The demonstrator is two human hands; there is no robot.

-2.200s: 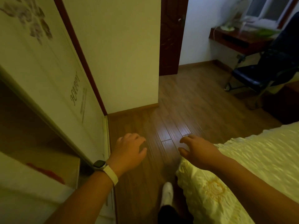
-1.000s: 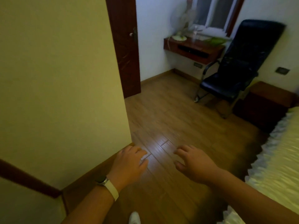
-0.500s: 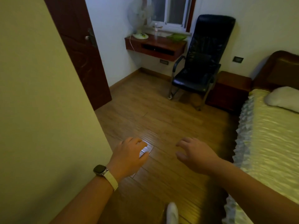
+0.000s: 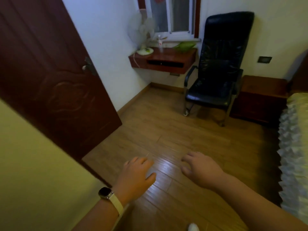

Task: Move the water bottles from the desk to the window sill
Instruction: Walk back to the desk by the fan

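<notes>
- My left hand [image 4: 135, 176]: held out palm down over the wooden floor [image 4: 166, 130], fingers loosely spread, holding nothing; a smartwatch [image 4: 105, 192] on a pale strap sits at the wrist.
- My right hand [image 4: 200, 170]: level with the left and a little apart from it, palm down, fingers slightly curled and parted, also empty.
- Water bottle [image 4: 160, 42]: far ahead of both hands, standing upright on the wall-mounted desk [image 4: 166, 59] under the window; it is small and clear with a reddish label, and I can make out only this one.
- Window sill [image 4: 176, 41]: just behind the bottle, along the foot of the window [image 4: 173, 15].
- Table fan [image 4: 141, 34]: on the desk, left of the bottle; a green object [image 4: 184, 46] lies on the desk to the bottle's right, its kind unclear.
- Black office chair [image 4: 218, 64]: ahead of my right hand, just beside the desk's right end.
- Dark wooden door [image 4: 50, 77]: ahead and to the left of my left hand.
- Bed [image 4: 295, 139]: to the right of my right hand, with a frilled pale cover; a low wooden nightstand [image 4: 260, 97] stands between it and the chair.
</notes>
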